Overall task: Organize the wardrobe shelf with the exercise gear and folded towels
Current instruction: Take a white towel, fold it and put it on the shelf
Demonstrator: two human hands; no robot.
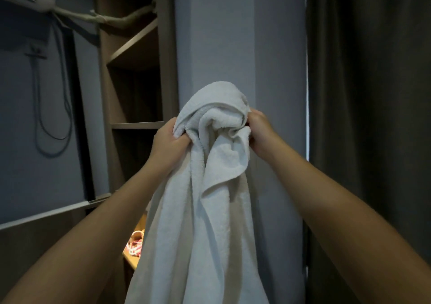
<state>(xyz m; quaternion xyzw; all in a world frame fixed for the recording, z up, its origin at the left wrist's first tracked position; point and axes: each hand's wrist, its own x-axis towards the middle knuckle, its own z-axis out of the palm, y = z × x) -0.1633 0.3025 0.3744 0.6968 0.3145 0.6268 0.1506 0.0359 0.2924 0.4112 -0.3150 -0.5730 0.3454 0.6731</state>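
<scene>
My left hand (169,138) and right hand (258,132) each clutch the bunched towel (210,187), held up before the pillar beside the shelf (137,125). I'd find two corners, shake it flat, then fold.

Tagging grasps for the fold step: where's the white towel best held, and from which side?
Likely the bunched top, hands coming in from either side, as the left hand and right hand pinch it now; the towel hangs free below, so its weight straightens it.
</scene>
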